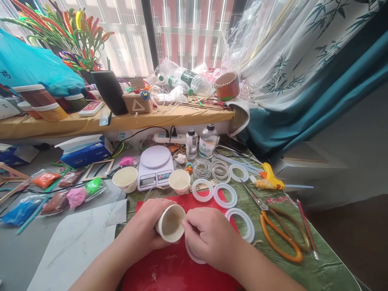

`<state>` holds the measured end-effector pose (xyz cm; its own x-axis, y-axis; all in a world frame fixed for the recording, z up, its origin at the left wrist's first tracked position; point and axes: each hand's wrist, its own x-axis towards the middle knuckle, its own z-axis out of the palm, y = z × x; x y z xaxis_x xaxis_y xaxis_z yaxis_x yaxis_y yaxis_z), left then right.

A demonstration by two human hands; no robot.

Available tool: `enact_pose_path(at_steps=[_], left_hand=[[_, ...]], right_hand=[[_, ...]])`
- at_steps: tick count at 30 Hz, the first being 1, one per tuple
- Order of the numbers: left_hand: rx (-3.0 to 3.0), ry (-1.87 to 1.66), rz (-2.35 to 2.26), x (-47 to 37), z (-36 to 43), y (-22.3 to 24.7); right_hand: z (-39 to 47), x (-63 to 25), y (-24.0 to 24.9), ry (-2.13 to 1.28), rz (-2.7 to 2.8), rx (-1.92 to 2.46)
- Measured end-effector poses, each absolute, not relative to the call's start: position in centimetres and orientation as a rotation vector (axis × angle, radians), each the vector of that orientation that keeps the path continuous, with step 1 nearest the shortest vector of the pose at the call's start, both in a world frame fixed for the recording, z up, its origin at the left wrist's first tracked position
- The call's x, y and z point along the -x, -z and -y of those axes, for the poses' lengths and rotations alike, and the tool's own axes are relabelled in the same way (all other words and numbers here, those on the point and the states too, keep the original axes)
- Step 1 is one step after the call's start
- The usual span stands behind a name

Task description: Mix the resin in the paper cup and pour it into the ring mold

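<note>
My left hand [148,224] is wrapped round a paper cup [171,224], which tilts so that its open mouth faces me. At the cup's right rim, my right hand [209,234] is closed in a pinch; what its fingers hold, if anything, is hidden. Both hands are above a red mat [169,268]. Part of a clear ring mold [194,255] shows beneath my right hand. More ring molds [241,224] lie to the right and beyond. Two other paper cups [125,180] stand near a white digital scale [155,167].
Orange-handled scissors [280,238], a pencil [307,230] and a yellow glue gun [271,178] lie at the right. Two bottles [208,141] stand behind the scale. Bags of colored clay [45,179] and a blue box [86,151] are at the left.
</note>
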<state>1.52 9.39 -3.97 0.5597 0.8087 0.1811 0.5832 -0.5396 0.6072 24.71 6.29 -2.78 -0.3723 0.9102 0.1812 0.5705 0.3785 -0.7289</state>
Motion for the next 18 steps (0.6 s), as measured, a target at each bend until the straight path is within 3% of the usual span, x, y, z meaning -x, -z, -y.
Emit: enact_pose_path(at_steps=[18], left_hand=[[-2.294,-0.653,-1.119,-0.7,-9.3,5.5]], right_hand=[[-5.7,-24.4,2.3,-0.831,1.981,1.319]])
